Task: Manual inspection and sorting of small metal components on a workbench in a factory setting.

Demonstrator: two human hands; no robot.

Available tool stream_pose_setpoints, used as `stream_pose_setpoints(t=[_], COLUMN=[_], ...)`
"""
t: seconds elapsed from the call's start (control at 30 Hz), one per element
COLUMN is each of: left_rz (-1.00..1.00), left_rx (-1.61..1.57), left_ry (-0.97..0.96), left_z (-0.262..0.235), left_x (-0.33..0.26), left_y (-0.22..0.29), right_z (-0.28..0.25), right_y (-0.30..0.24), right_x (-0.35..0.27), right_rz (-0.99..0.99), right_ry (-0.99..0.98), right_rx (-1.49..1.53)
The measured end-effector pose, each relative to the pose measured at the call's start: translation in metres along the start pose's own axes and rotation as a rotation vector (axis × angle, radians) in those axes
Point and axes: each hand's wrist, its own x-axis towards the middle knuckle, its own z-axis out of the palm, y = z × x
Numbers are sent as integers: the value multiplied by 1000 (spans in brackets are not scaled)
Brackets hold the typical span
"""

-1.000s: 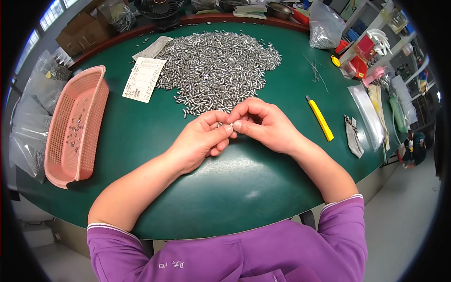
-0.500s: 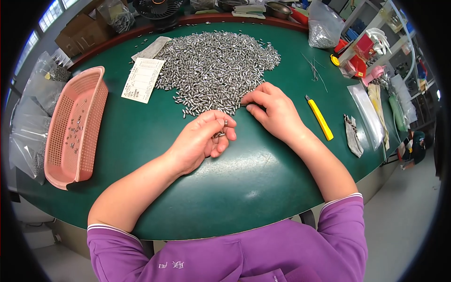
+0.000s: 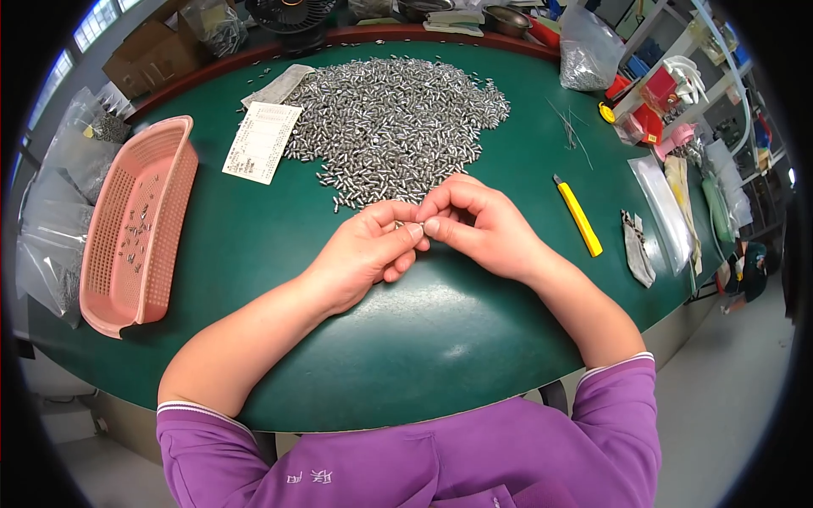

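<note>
A wide heap of small silvery metal parts (image 3: 385, 118), short and rod-like, covers the far middle of the green table (image 3: 356, 356). Just in front of it, my two hands meet at the fingertips. My left hand (image 3: 364, 254) is curled, thumb against forefinger, with a few of the same metal parts partly showing between its fingers. The thumb and forefinger of my right hand (image 3: 487, 229) pinch together right at the left fingertips. Whatever lies between the right fingers is hidden or too small to make out.
A pink basket (image 3: 174, 224) with some loose parts stands on the left, beside filled plastic bags (image 3: 55, 245). A paper slip (image 3: 262, 144) touches the heap. To the right lie a yellow cutter (image 3: 578, 218), thin wires (image 3: 569, 127), a cloth piece (image 3: 637, 250) and a clear bag (image 3: 660, 212).
My right hand has left the heap's near edge and come left and toward me, to the left fingertips. The left hand has stayed nearly in place, its thumb now closer to the forefinger.
</note>
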Motion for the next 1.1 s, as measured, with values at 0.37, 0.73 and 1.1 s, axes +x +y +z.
stream_pose_setpoints(t=[0.37, 0.73, 1.1], left_rz=[-10, -12, -19], left_rx=[-26, -100, -25], left_ry=[-2, -25, 14], left_z=[-3, -6, -3], left_x=[1, 1, 1], left_y=[-1, -1, -1], right_z=[-11, -18, -9], right_y=[5, 21, -3], right_x=[7, 7, 4], right_rz=[-38, -202, 94], right_ry=[203, 272, 113], right_rx=[-265, -777, -147])
